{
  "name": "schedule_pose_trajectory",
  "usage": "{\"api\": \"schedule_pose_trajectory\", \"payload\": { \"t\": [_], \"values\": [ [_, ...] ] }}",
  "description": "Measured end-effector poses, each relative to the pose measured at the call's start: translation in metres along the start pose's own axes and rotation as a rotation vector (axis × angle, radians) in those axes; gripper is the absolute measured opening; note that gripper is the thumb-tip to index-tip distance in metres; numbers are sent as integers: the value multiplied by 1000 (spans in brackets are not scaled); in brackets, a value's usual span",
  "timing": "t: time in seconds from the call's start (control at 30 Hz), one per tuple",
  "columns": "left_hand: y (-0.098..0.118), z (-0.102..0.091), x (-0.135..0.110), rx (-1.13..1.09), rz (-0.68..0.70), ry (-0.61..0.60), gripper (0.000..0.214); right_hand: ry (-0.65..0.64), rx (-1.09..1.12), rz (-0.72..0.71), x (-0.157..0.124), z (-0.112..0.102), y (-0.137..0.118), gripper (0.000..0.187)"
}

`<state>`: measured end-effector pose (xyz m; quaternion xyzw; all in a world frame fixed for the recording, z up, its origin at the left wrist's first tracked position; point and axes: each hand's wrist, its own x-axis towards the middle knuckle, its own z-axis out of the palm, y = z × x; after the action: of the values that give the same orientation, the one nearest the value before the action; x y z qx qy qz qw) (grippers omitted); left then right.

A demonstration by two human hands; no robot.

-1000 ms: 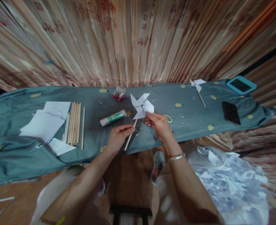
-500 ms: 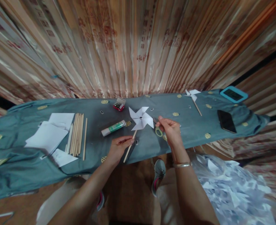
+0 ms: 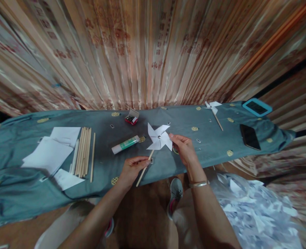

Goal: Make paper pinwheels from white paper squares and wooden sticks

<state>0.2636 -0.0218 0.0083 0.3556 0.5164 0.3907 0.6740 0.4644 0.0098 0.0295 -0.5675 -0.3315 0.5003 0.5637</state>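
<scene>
A white paper pinwheel [image 3: 156,138] with a shiny pin at its centre is held over the middle of the cloth. My left hand [image 3: 134,168] is closed on its wooden stick, pinching it below the blades. At the right edge of the blades, my right hand [image 3: 184,147] has thumb and forefinger closed on a paper tip. Scissors with yellow-green handles [image 3: 175,150] lie under that hand, mostly hidden. Left of the pinwheel lies a glue stick [image 3: 125,144] with a green label, and behind it stands an open small red box of pins [image 3: 131,117].
On the left lie white paper sheets [image 3: 47,154] and several wooden sticks [image 3: 83,152]. To the right are another pinwheel [image 3: 214,110], a black phone [image 3: 250,137] and a blue-framed device [image 3: 257,107]. A clear bag of white paper pieces [image 3: 259,211] stands below the table's right side.
My right hand has moved left and down onto a blade tip; before, it was beside the pinwheel. The blades have turned slightly. My left hand keeps its hold on the stick.
</scene>
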Motion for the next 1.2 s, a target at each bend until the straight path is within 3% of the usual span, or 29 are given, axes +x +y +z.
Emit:
{"api": "schedule_pose_trajectory", "payload": {
  "t": [0.7,1.2],
  "values": [
    [3,-3,1,-91,9,102,33,-37,20,20,-4,20,6,40],
    [1,-6,4,-67,43,107,33,-71,10,46,-9,29,8,38]
  ]
}}
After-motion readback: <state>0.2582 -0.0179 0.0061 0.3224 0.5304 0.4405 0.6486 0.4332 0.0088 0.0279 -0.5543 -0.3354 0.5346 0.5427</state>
